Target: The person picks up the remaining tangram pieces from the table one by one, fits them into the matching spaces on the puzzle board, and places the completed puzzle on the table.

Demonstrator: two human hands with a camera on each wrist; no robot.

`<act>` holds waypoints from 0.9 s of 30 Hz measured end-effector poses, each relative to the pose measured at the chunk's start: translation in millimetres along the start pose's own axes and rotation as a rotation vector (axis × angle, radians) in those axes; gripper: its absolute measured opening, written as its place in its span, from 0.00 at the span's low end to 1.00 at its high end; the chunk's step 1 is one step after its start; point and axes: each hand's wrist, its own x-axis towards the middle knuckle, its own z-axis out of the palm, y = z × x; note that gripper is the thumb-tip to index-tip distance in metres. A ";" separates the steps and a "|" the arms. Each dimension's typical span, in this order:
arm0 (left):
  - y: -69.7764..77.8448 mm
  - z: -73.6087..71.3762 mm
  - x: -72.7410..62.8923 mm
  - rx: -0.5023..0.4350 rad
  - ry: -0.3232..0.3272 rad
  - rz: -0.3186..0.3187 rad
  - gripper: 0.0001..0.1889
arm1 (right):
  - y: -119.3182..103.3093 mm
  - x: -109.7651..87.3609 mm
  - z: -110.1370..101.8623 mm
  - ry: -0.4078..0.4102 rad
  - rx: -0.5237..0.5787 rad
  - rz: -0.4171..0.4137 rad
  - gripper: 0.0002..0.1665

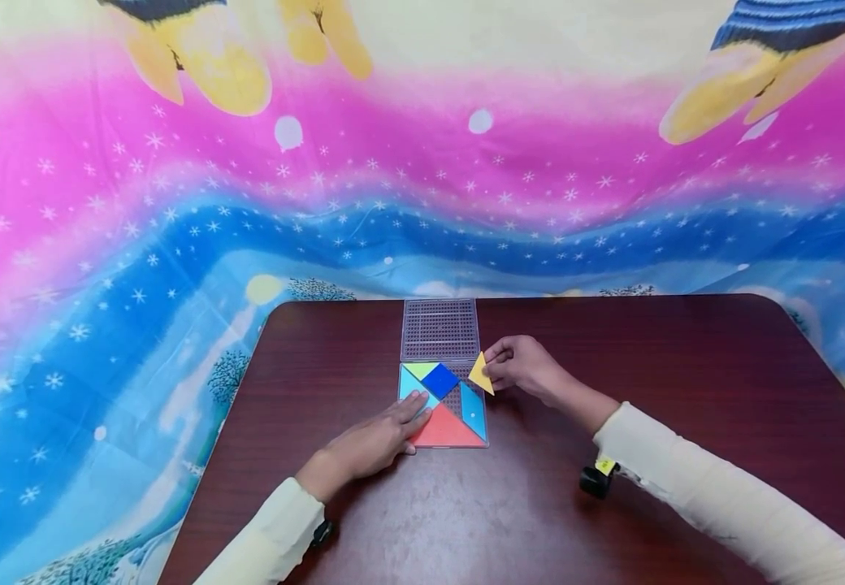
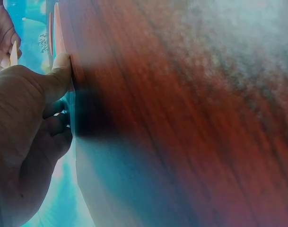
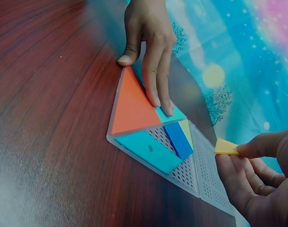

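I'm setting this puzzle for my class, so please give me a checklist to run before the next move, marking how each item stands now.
1. Yellow triangle held in the right hand's grip: ok.
2. Left hand resting on the turquoise triangle: ok.
3. Lid open and away from the pieces: ok.
4. Bare space left in the tray: ok, beside the blue parallelogram.
5. Yellow triangle turned to match its space: cannot tell.

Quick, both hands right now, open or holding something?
Left hand: open, fingers resting on the turquoise triangle.
Right hand: closed, pinching the yellow triangle.
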 end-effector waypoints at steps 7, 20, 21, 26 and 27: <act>-0.6 1.4 -0.3 -0.017 -0.007 -0.015 0.34 | -1.9 7.4 11.0 0.015 0.002 0.025 0.16; 1.9 -0.8 -0.1 -0.017 -0.019 -0.021 0.33 | -6.6 19.4 23.1 0.016 0.007 0.043 0.14; 1.8 -1.0 0.0 -0.018 -0.018 -0.021 0.33 | -6.5 20.3 24.2 0.016 0.007 0.044 0.14; 1.4 -1.2 0.3 -0.007 -0.007 -0.009 0.33 | -7.2 21.8 30.8 0.012 -0.016 0.044 0.13; 1.3 -1.1 0.3 -0.002 -0.004 -0.005 0.33 | -7.2 22.0 32.5 0.012 -0.023 0.047 0.13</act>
